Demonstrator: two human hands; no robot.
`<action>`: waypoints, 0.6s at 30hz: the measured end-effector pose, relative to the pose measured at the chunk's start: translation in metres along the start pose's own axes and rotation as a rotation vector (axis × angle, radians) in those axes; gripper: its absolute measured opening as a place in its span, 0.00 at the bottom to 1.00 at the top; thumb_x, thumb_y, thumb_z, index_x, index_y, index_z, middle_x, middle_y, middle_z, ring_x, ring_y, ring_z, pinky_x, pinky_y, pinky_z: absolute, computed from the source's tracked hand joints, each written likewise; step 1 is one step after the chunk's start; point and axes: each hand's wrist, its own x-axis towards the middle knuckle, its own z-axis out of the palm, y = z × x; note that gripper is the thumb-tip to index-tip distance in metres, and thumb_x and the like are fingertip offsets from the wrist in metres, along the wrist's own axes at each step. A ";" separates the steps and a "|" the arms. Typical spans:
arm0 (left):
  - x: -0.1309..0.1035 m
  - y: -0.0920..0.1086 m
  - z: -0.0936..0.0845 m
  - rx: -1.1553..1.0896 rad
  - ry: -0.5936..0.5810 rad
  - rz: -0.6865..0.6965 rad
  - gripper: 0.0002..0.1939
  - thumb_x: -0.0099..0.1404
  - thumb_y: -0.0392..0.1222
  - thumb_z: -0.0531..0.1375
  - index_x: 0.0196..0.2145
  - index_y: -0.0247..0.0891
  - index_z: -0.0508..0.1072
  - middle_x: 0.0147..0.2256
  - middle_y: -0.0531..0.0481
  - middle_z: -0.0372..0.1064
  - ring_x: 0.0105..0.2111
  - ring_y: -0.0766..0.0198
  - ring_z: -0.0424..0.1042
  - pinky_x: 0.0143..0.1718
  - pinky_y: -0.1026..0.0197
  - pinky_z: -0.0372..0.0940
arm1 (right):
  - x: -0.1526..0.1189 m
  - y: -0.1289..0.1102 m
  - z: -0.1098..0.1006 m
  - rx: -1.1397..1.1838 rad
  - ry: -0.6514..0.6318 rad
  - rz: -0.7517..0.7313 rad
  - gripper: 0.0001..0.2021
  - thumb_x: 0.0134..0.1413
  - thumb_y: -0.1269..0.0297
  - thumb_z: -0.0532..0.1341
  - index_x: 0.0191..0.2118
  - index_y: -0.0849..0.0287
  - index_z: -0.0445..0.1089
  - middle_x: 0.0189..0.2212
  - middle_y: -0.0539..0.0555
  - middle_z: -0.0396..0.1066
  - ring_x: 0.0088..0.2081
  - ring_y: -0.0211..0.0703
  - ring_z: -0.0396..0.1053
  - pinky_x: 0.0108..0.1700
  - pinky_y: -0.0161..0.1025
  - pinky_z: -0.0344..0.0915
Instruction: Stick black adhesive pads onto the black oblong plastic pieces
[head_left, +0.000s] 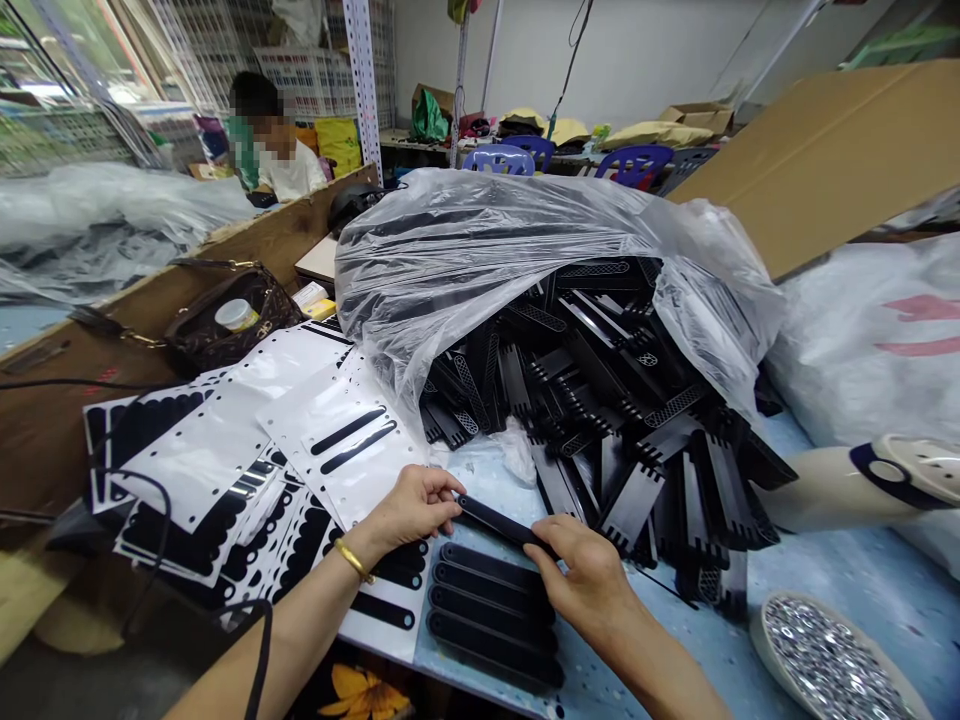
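While the left hand (420, 503) pinches one end of a black strip (495, 521) in the head view, the right hand (583, 568) is closed around the other, just beyond a row of similar strips (491, 622) on the blue table (847, 570).

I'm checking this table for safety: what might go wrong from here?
The black cable across the left forearm might snag if that arm moves. The black parts heaped at the mouth of the plastic bag could slide toward the right hand, which holds one end of a black strip. The bowl of shiny metal pieces, right of that hand, might spill if bumped.
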 end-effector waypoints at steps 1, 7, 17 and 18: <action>0.000 0.000 0.000 -0.003 0.001 -0.002 0.11 0.51 0.36 0.64 0.34 0.31 0.75 0.19 0.56 0.67 0.17 0.65 0.73 0.13 0.72 0.60 | 0.000 0.000 0.000 0.003 -0.001 0.006 0.08 0.54 0.72 0.56 0.32 0.57 0.73 0.28 0.55 0.75 0.31 0.45 0.74 0.33 0.39 0.71; 0.000 0.002 0.002 0.005 0.032 -0.028 0.10 0.49 0.34 0.64 0.33 0.31 0.75 0.18 0.56 0.67 0.17 0.65 0.73 0.13 0.72 0.60 | -0.002 0.001 0.001 0.004 -0.018 0.015 0.09 0.55 0.72 0.56 0.32 0.57 0.73 0.28 0.55 0.75 0.31 0.45 0.75 0.34 0.38 0.72; 0.002 0.007 0.005 -0.003 0.057 -0.086 0.06 0.55 0.39 0.64 0.28 0.32 0.73 0.17 0.57 0.66 0.14 0.68 0.71 0.10 0.74 0.56 | -0.005 0.001 0.004 0.025 -0.009 0.031 0.07 0.55 0.72 0.57 0.32 0.58 0.73 0.27 0.54 0.74 0.30 0.44 0.74 0.32 0.38 0.70; 0.004 0.006 0.006 0.001 0.066 -0.095 0.06 0.55 0.39 0.64 0.28 0.33 0.73 0.16 0.57 0.65 0.14 0.68 0.71 0.10 0.74 0.55 | -0.005 0.002 0.005 0.024 -0.002 0.029 0.07 0.55 0.72 0.57 0.32 0.58 0.73 0.27 0.54 0.74 0.30 0.44 0.73 0.32 0.38 0.70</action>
